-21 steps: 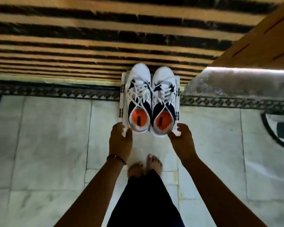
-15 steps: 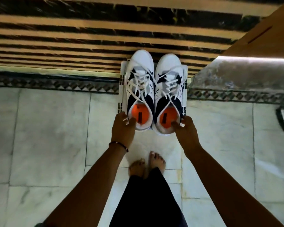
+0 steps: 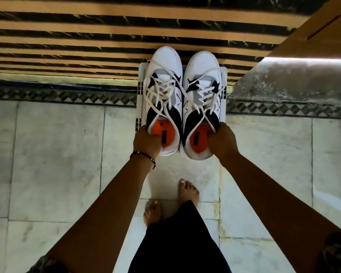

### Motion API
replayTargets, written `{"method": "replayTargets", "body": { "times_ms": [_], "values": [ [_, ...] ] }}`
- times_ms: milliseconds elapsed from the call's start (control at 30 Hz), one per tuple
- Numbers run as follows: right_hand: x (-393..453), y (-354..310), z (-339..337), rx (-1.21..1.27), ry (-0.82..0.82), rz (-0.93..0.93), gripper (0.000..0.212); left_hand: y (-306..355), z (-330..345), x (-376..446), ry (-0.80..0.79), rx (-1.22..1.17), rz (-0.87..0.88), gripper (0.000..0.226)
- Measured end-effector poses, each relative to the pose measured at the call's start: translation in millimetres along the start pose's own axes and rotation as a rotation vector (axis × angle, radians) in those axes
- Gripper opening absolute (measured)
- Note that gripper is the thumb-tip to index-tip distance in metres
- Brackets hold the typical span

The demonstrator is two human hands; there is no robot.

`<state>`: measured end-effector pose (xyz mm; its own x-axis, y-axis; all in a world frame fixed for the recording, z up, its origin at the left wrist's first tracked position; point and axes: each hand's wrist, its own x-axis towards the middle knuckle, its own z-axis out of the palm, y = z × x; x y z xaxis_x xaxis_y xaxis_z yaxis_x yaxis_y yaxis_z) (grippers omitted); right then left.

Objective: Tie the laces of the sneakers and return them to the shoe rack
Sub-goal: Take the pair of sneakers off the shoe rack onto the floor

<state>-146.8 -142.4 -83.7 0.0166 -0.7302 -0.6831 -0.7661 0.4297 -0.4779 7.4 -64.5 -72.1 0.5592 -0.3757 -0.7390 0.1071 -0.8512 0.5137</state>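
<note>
Two white sneakers, the left shoe (image 3: 162,99) and the right shoe (image 3: 202,107), are held side by side on a white rack (image 3: 139,95) above the floor (image 3: 47,154), each gripped at the heel by the left hand (image 3: 147,141) and right hand (image 3: 222,141), laces (image 3: 165,89) loose.

Two white-and-navy sneakers, left (image 3: 162,99) and right (image 3: 202,107), orange insoles, side by side, toes pointing away, on a white rack (image 3: 139,93); white laces (image 3: 165,89) loose, trailing across both uppers.

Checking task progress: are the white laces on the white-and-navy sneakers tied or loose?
Loose. The white laces trail in long slack strands across both white-and-navy sneakers, no bow visible. Both hands grip the heel collars.
</note>
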Motion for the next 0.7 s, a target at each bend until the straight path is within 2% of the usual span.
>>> {"method": "replayTargets", "body": {
  "times_ms": [200,433,533,700],
  "values": [
    [-38.5,25.5,3.4,0.071,0.047,-0.088,0.028,-34.0,-3.9,-33.5,0.002,-0.089,0.1,0.047],
    [-139.7,87.7,31.6,0.112,0.062,-0.181,0.027,-131.9,-29.7,-108.1,-0.045,-0.149,0.267,0.058],
    [-183.6,124.3,59.1,0.134,0.079,-0.162,0.031,-185.1,-44.4,-131.4,-0.099,-0.174,0.259,0.067],
    [-240.1,185.2,111.4,0.134,0.056,-0.061,0.021,-270.5,-59.3,-161.3,-0.117,-0.132,0.171,0.063]
  ]
}}
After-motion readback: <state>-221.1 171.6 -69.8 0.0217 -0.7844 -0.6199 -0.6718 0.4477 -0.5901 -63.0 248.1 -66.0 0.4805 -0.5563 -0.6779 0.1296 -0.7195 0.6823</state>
